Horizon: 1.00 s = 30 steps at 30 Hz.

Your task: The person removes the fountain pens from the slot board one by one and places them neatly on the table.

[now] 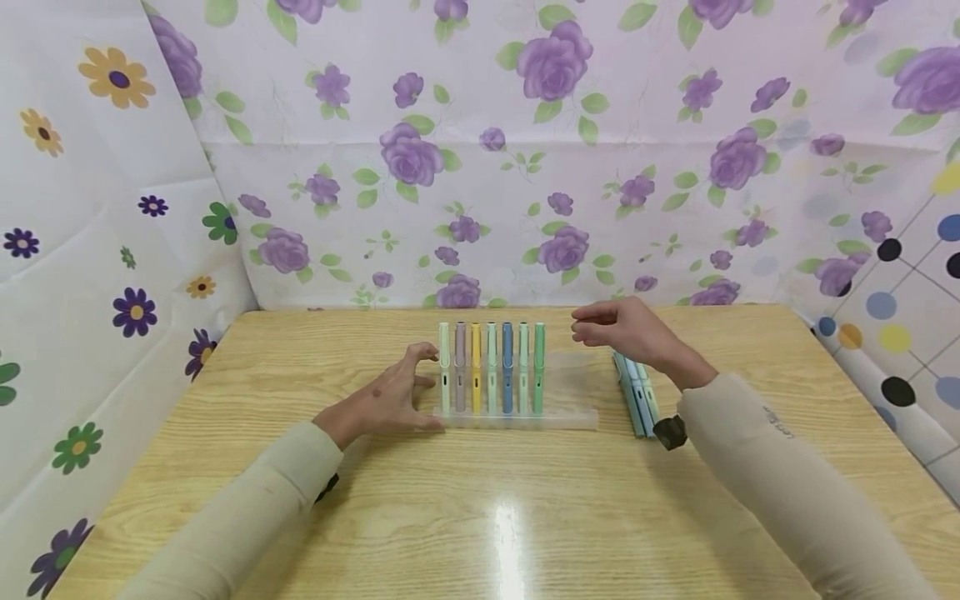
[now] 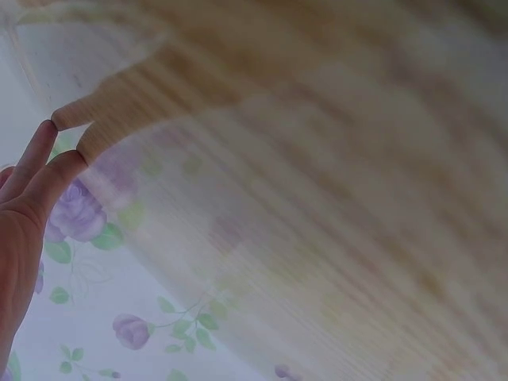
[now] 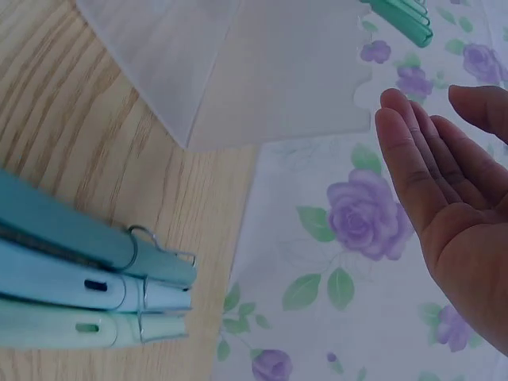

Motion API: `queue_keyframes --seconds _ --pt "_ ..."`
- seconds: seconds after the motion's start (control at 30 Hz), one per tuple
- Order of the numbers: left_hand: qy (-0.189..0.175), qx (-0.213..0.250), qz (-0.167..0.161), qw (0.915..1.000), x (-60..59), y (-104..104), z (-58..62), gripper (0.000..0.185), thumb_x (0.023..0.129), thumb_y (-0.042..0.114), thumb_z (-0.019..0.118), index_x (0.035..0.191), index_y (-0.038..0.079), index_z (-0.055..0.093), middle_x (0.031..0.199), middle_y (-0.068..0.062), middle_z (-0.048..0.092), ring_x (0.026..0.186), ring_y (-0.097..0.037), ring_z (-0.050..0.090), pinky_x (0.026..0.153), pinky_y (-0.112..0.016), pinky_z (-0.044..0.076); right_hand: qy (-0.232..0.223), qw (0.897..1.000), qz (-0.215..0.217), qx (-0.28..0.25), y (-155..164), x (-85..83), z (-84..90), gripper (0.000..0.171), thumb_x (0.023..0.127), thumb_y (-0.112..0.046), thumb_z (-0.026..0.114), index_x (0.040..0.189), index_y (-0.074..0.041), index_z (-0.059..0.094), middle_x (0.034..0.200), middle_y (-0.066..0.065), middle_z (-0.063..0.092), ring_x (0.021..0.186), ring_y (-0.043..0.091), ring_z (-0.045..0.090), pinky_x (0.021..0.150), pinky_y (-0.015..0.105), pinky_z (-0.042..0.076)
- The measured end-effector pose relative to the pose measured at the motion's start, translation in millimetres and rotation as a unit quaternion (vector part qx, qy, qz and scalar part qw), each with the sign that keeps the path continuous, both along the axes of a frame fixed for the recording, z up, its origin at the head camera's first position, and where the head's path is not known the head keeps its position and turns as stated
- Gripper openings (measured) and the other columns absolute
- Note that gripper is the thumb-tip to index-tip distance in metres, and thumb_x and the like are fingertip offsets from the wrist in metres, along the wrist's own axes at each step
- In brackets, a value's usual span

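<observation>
Floral sheets hang behind and beside a pale wooden table (image 1: pixel 480 517), where a clear plastic pen rack (image 1: pixel 517 417) stands near the far edge. Seven pens (image 1: pixel 491 367) stand upright in it, side by side, filling its left part; the right part of the rack is bare. The left hand (image 1: pixel 390 400) rests on the table with spread, straight fingers touching the rack's left end, holding nothing. The right hand (image 1: pixel 622 329) hovers open above the rack's right end, fingers relaxed and empty, as the right wrist view confirms. Just right of the rack, three loose pens (image 1: pixel 636 396) lie flat together on the table, partly under the right wrist: teal, light blue and mint, with wire clips showing.

The work looks like filling the rack from the loose group. To do it well, I judge the left hand should brace the light rack so it cannot slide or tip. Each pen should be picked singly from the nearest side, held near its middle, and lowered straight into the next free slot beside the green one, without knocking its neighbours
</observation>
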State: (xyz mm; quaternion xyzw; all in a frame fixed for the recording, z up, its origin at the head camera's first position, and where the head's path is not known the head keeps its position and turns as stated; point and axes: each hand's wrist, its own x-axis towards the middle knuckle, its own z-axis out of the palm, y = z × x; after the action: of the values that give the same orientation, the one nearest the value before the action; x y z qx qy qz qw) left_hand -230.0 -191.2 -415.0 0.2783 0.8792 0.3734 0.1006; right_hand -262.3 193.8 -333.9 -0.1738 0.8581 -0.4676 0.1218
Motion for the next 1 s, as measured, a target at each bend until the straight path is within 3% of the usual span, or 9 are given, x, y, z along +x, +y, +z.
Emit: queue_keyframes --seconds 0.37,1.0 --pt "0.0 -0.005 0.004 1.0 0.1 0 0.2 0.1 0.077 0.025 0.09 0.143 0.018 0.016 0.151 -0.019 0.029 0.126 -0.038 0.055 0.108 -0.059 0.037 0.021 0.999 0.007 0.025 -24 -2.8 -1.0 0.045 0.099 -0.023 0.065 0.138 -0.001 0.057 0.127 0.016 0.066 0.111 0.03 0.066 0.096 0.052 0.051" --pt "-0.01 0.002 0.013 0.9999 1.9 3 2.8 0.1 0.077 0.022 0.089 0.144 0.016 0.015 0.152 -0.021 0.027 0.126 -0.041 0.054 0.102 -0.058 0.044 0.042 0.998 0.036 0.018 -41 -1.2 -9.0 0.038 0.1 -0.016 0.063 0.135 -0.002 0.06 0.128 0.021 0.063 0.115 0.032 0.063 0.094 0.046 0.053"
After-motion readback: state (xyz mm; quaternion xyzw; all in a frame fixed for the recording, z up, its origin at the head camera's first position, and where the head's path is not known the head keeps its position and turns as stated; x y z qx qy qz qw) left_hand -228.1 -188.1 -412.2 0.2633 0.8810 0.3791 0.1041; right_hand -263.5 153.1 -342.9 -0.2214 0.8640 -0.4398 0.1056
